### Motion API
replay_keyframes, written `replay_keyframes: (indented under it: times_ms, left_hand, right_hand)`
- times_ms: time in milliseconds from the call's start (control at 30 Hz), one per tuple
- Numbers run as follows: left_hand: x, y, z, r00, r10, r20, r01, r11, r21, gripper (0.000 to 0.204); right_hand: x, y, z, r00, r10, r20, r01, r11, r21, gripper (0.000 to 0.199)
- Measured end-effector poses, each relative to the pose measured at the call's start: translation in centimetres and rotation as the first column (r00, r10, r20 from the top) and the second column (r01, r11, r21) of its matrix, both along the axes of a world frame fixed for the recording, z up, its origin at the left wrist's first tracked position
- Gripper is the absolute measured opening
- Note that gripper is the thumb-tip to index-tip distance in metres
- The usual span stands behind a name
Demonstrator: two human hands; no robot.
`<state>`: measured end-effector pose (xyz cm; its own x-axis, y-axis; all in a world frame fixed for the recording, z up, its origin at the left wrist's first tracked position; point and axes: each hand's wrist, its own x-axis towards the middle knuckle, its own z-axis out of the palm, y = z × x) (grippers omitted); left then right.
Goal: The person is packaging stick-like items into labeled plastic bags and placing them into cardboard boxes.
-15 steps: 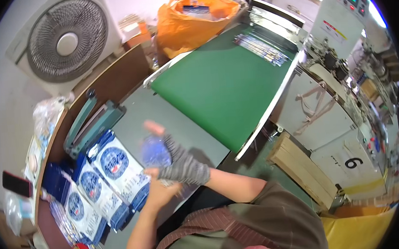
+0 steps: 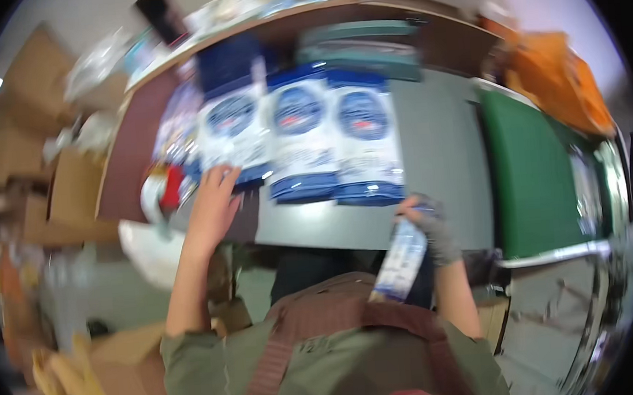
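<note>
Landmark: the row of blue-and-white printed plastic bags (image 2: 331, 141) lying flat on the grey table (image 2: 438, 152). Far left of the row, brown cardboard boxes (image 2: 74, 189) stand on the floor, blurred. At the row's left end the bare left hand (image 2: 214, 201) rests on the leftmost bag, fingers (image 2: 223, 176) spread flat, gripping nothing; a red-and-white object (image 2: 165, 190) lies just beside it, too blurred to tell. Just below the row's right end, the right hand (image 2: 432, 226) in a grey fingerless glove has its fingers closed around one narrow blue-and-white packet (image 2: 402, 261), hanging off the table's near edge. Right of the row lies a green mat (image 2: 531, 175); beyond it, an orange bag (image 2: 566, 92).
</note>
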<state>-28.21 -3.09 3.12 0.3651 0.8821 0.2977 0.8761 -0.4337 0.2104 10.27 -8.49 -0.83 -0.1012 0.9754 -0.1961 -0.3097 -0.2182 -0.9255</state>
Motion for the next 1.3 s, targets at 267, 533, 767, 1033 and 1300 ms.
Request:
replay_keyframes:
  times_ms: [267, 533, 767, 1033, 1300]
  left_hand:
    - [-4.9, 1.4, -5.0, 0.998, 0.049, 0.044, -0.055, 0.99, 0.13, 0.03]
    - [-7.9, 6.7, -5.6, 0.807, 0.109, 0.58, 0.071, 0.958, -0.279, 0.025]
    - [-10.9, 13.1, -5.9, 0.626, 0.294, 0.722, -0.205, 0.956, -0.211, 0.02]
    - [19.9, 4.2, -0.6, 0.847, -0.405, 0.345, 0.466, 0.878, -0.112, 0.018]
    - [27.0, 0.9, -7.6, 0.666, 0.077, 0.742, 0.644, 0.441, -0.624, 0.033]
  right_hand:
    - [-4.2, 2.2, 0.7, 0.984, 0.097, 0.151, -0.097, 0.995, -0.009, 0.022]
    - [-4.1, 1.7, 0.9, 0.958, 0.086, 0.275, -0.11, 0.991, 0.075, 0.015]
    - [-2.3, 0.6, 1.4, 0.981, 0.039, 0.188, -0.068, 0.986, 0.15, 0.017]
    - [1.4, -0.9, 1.0, 0.998, -0.019, 0.053, 0.004, 0.96, 0.278, 0.016]
    - [2.3, 0.3, -3.0, 0.99, -0.034, -0.135, 0.089, 0.9, 0.426, 0.018]
